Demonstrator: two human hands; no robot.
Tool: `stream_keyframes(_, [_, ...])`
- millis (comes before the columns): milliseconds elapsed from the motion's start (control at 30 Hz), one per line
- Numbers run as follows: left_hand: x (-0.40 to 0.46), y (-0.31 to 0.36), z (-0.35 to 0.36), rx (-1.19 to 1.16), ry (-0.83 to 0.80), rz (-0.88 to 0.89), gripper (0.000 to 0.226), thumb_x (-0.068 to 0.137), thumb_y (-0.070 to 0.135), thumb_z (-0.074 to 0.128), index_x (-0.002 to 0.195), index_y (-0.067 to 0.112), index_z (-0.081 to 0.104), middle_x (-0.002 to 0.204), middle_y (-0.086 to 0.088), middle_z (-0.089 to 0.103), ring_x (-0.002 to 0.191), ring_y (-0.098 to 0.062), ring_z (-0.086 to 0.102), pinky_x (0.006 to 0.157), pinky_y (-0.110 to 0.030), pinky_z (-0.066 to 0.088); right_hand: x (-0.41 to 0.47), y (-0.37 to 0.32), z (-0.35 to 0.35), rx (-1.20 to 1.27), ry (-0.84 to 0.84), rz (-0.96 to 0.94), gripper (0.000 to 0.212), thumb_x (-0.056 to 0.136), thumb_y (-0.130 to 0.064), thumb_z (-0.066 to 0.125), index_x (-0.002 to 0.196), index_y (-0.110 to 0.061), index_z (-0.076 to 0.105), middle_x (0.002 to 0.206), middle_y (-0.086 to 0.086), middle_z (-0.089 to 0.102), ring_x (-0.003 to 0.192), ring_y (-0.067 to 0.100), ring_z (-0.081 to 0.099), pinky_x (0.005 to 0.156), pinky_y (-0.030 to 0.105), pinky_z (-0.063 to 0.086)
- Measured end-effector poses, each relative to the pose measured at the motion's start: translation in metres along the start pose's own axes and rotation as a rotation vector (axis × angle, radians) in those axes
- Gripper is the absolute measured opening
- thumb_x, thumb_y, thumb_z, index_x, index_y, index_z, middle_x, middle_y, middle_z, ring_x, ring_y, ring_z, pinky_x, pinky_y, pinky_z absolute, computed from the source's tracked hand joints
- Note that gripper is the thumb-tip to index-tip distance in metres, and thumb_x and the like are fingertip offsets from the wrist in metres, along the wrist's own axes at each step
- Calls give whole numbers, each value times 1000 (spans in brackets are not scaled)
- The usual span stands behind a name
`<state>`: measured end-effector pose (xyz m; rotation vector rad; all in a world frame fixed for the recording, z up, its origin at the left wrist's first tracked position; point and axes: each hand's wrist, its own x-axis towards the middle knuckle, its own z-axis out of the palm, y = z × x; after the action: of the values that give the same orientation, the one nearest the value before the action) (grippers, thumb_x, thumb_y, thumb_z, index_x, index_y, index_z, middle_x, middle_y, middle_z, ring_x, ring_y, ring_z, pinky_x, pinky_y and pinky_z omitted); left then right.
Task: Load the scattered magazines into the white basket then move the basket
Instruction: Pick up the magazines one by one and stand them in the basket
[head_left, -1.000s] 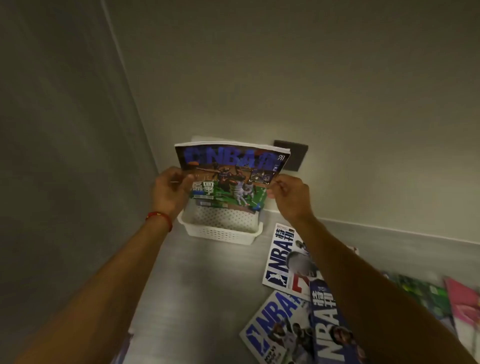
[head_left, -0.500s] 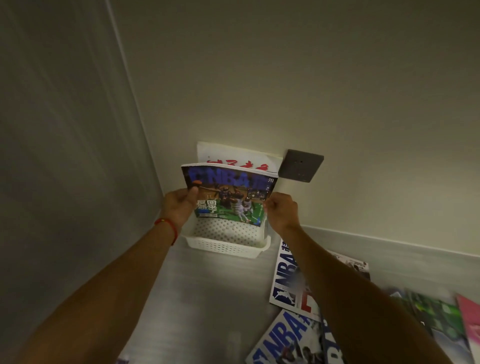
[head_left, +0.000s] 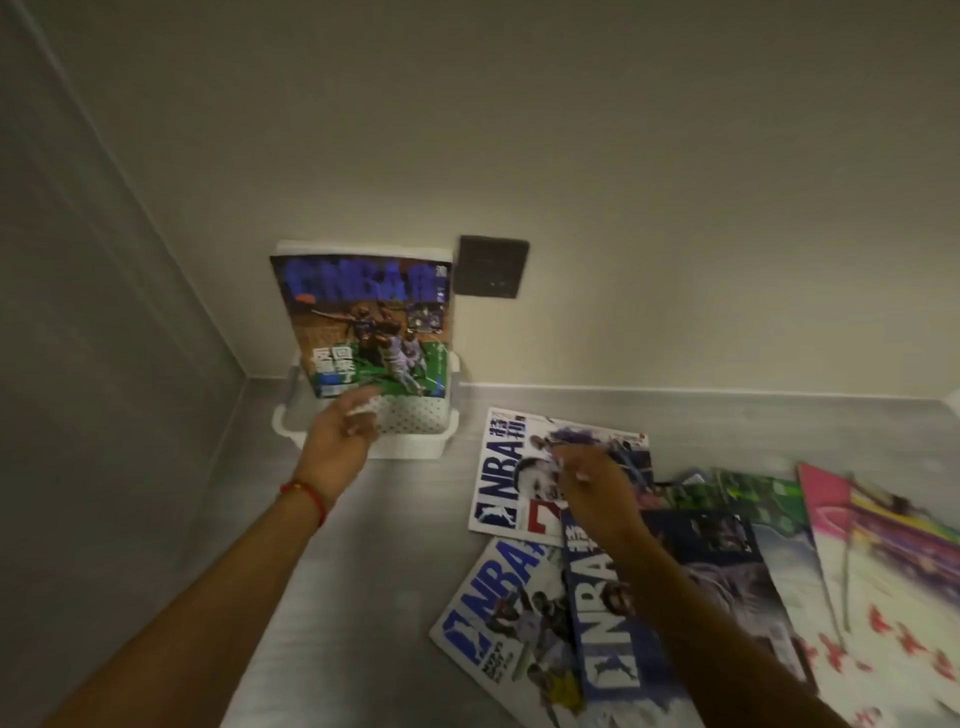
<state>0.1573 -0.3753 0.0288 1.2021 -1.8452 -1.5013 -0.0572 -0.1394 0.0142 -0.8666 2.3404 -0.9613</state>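
Against the corner wall, the white basket (head_left: 415, 451) sits on the grey counter (head_left: 395, 545), with a basketball magazine (head_left: 366, 327) standing upright inside and leaning back on another one behind it. I think this tall magazine can tip forward or pull the light basket over, because most of it rises above the rim. The left hand (head_left: 340, 441) hovers just in front of the basket with fingers loosely spread, gripping nothing. The right hand (head_left: 592, 483) reaches down over the scattered magazines, fingers curled toward the white NBA magazine (head_left: 511, 467); whether it touches the cover already, I cannot tell. Several more magazines lie overlapping at the right.
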Motion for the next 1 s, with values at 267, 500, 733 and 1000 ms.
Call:
stream_keyframes(267, [-159, -21, 184, 182, -494, -108, 30, 89, 0, 59, 113, 18, 64, 117, -1, 66, 109, -13, 64, 80, -7, 47, -93, 164, -94, -371, 171, 388, 45, 88, -28, 62, 131, -17, 53, 135, 13, 53, 124, 36, 50, 102, 47, 44])
stream_keyframes(500, [-192, -19, 255, 311, -320, -357, 54, 82, 17, 67, 132, 25, 48, 116, 1, 65, 104, -16, 63, 76, -24, 54, -110, 187, -100, -314, 71, 504, 62, 94, -44, 46, 145, -20, 22, 147, 17, 30, 133, 42, 28, 110, 59, 24])
stream_keyframes(733, [-191, -6, 243, 210, -223, -588, 32, 92, 13, 61, 124, 9, 56, 103, -6, 64, 88, -17, 63, 66, -26, 53, -123, 188, -116, -242, -44, 526, 76, 85, -44, 64, 140, -11, 23, 141, 22, 32, 129, 44, 34, 105, 54, 34])
stream_keyframes(1000, [-200, 46, 195, 255, -179, -22, 26, 97, 15, 55, 109, 39, 53, 103, 12, 63, 93, -7, 66, 72, -18, 56, -82, 115, -127, -203, -125, -192, 79, 95, -35, 59, 156, -29, 10, 163, -4, 11, 148, 19, 11, 121, 51, 16])
